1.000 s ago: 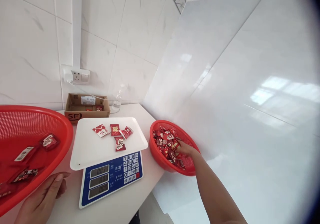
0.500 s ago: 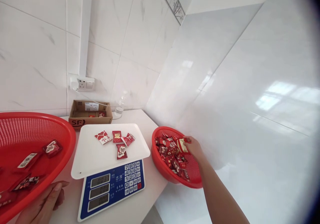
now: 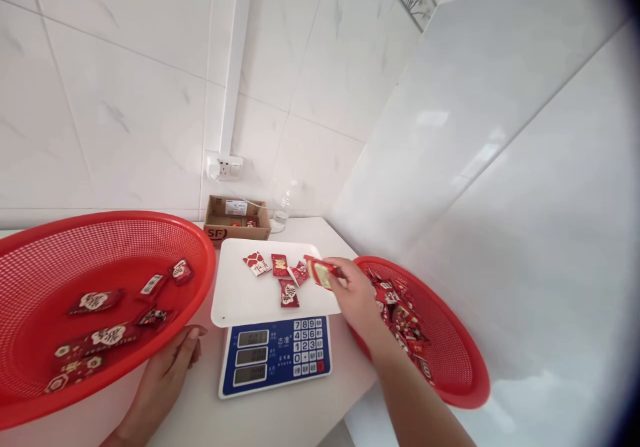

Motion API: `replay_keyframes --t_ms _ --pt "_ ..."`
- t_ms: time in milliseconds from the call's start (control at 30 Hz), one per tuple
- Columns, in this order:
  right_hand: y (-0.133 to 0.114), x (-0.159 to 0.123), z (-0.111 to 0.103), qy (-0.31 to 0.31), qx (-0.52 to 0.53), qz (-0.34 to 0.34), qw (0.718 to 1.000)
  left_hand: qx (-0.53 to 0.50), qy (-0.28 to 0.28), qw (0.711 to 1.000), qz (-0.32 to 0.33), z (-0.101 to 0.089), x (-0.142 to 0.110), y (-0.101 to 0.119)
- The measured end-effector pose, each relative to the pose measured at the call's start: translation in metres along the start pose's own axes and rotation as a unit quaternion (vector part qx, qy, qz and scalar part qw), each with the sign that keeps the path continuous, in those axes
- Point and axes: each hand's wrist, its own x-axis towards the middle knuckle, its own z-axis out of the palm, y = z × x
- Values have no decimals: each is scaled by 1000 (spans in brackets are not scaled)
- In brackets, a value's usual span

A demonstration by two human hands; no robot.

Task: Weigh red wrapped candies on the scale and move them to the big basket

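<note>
right hand (image 3: 353, 295): fingers gripping red-and-cream packet (image 3: 321, 272) over white tray (image 3: 245, 302)
left hand (image 3: 167, 370): at red basket (image 3: 207, 287), grip cannot be told
scale (image 3: 277, 357): lettered "志准", digit keys
carton (image 3: 241, 234): marked "sf"

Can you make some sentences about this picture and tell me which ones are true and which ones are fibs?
1. The right hand holds a red-and-cream wrapped packet. True.
2. Nine packets lie on the flat white tray. False: four small red-patterned packets lie there.
3. A brown cardboard box stands behind the tray. True.
4. The left hand is deep inside the round red mesh basket on the left. False: it is outside, by the near rim.
5. The scale's panel with number keys is green. False: it is blue.
</note>
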Motion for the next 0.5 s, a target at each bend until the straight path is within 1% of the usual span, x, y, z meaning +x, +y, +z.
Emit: replay_keyframes --t_ms 67,133,200,233,267,333,433,500 --pt "-13 -1 31 -30 -13 -86 996 1 -5 1000 -2 -1 -1 0" --pt "-22 -5 55 -83 -50 -152 984 2 -10 1000 -2 -1 -1 0" --pt "-27 -9 69 -147 -86 -184 968 2 -14 1000 -2 -2 -2 0" --pt "-27 -13 70 -169 -96 -184 963 2 -14 1000 -2 -2 -2 0" --pt "-26 -16 68 -178 -99 -174 964 1 -13 1000 -2 -2 -2 0" --pt "-20 -25 54 -156 -92 -129 975 1 -11 1000 0 -2 -2 -1" --pt "3 -43 18 -83 -103 -37 991 4 -5 1000 16 1 -3 0" --pt "22 -57 -8 -34 -140 30 989 10 -1 999 37 1 -7 5"
